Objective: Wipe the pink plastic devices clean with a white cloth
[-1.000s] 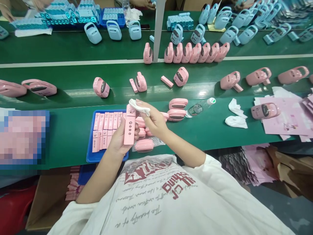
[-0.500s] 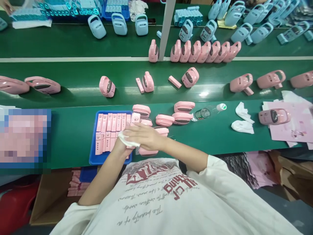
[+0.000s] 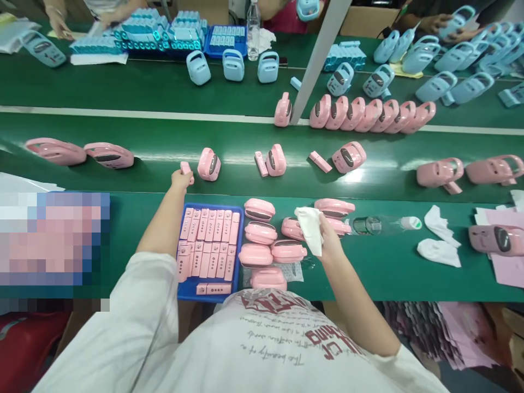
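Note:
My left hand (image 3: 180,179) is closed on a small pink bar-shaped piece (image 3: 187,171), out over the far green strip. Just right of it stands a pink handled device (image 3: 209,164) with a dark oval window. A white cloth (image 3: 310,229) hangs from my right hand (image 3: 329,240), whose fingers are closed on it. The cloth partly covers a pink device (image 3: 291,228) lying on the near table. Between my arms, a blue tray (image 3: 238,273) holds rows of pink bar-shaped pieces (image 3: 203,258). Several pink devices (image 3: 261,232) lie right of the tray.
A clear bottle (image 3: 368,225) lies beyond my right hand, with crumpled white cloths (image 3: 440,248) farther right. A slanted grey post (image 3: 319,65) rises beside a row of pink devices (image 3: 355,113). Across the table, other people's hands (image 3: 59,24) are among blue devices.
My hands were together over the tray with the white cloth; now they are apart. My left hand has moved forward with a pink piece, my right hand rightward with the cloth. The view has shifted.

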The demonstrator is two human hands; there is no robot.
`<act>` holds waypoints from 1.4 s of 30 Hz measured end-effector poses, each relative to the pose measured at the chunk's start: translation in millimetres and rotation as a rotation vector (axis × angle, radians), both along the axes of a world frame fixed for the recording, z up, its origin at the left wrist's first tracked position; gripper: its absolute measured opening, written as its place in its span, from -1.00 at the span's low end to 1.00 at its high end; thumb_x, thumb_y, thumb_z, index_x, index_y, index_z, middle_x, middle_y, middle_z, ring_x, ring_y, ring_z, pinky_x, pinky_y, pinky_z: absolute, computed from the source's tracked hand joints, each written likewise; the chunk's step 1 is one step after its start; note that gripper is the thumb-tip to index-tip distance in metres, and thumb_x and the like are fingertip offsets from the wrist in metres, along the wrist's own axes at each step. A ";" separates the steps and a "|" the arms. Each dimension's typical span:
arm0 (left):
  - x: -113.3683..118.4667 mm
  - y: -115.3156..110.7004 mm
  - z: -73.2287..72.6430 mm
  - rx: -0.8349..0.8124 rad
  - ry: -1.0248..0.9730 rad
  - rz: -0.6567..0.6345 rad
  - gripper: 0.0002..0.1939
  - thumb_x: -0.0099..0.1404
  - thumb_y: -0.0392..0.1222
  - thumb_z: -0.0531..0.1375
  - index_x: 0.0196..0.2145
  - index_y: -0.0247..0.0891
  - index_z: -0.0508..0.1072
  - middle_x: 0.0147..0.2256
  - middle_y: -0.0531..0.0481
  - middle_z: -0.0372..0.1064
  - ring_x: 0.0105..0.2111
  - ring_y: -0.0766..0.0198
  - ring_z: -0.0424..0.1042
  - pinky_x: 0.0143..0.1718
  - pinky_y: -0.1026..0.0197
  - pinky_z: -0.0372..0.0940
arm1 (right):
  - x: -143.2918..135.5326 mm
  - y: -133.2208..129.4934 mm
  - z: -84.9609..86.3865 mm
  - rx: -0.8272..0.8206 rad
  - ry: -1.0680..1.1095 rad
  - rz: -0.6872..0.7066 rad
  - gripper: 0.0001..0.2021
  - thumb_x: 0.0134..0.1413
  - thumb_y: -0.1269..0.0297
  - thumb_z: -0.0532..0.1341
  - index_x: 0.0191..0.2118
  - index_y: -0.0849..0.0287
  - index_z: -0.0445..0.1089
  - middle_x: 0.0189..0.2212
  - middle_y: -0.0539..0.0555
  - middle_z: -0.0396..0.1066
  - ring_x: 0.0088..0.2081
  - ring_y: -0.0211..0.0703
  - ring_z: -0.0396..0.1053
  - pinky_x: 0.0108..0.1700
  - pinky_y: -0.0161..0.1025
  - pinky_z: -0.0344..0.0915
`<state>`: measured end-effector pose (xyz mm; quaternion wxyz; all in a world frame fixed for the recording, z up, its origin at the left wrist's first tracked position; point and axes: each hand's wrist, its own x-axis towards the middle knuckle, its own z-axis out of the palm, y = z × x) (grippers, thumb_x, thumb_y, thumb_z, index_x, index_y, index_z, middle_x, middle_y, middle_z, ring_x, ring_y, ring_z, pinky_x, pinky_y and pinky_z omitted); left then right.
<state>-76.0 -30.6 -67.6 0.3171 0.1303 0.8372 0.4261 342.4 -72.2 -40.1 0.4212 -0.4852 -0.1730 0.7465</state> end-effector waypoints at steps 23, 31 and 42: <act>110.7 -247.7 14.9 -0.508 0.407 -0.203 -0.68 0.20 -0.01 0.06 -0.19 -0.29 0.24 -0.19 -0.34 0.36 -0.12 -0.21 0.39 -0.11 -0.12 0.29 | -42.8 -34.2 6.1 0.190 0.058 0.225 -0.57 -0.10 -0.13 0.28 -0.28 0.16 0.48 -0.39 0.05 0.57 -0.27 -0.04 0.54 -0.18 -0.12 0.49; 250.7 -196.4 83.9 0.368 0.015 -0.376 -0.51 -0.21 -0.21 0.44 -0.31 -0.19 0.33 -0.39 0.07 0.34 -0.40 0.26 0.35 -0.32 0.25 0.27 | -34.3 -77.9 45.3 0.662 -0.254 0.329 -0.43 0.04 -0.25 0.11 -0.09 0.13 0.48 -0.18 0.07 0.54 0.05 -0.04 0.39 0.19 -0.06 0.23; 289.0 -175.5 114.2 0.517 -0.347 -0.307 -0.57 -0.20 -0.30 0.41 -0.32 -0.25 0.41 -0.39 0.03 0.42 -0.39 0.25 0.42 -0.32 0.25 0.32 | 4.0 -90.8 66.0 0.369 0.143 0.193 -0.40 -0.04 -0.25 0.18 -0.06 0.15 0.43 -0.07 0.12 0.51 0.08 0.01 0.39 0.13 -0.05 0.33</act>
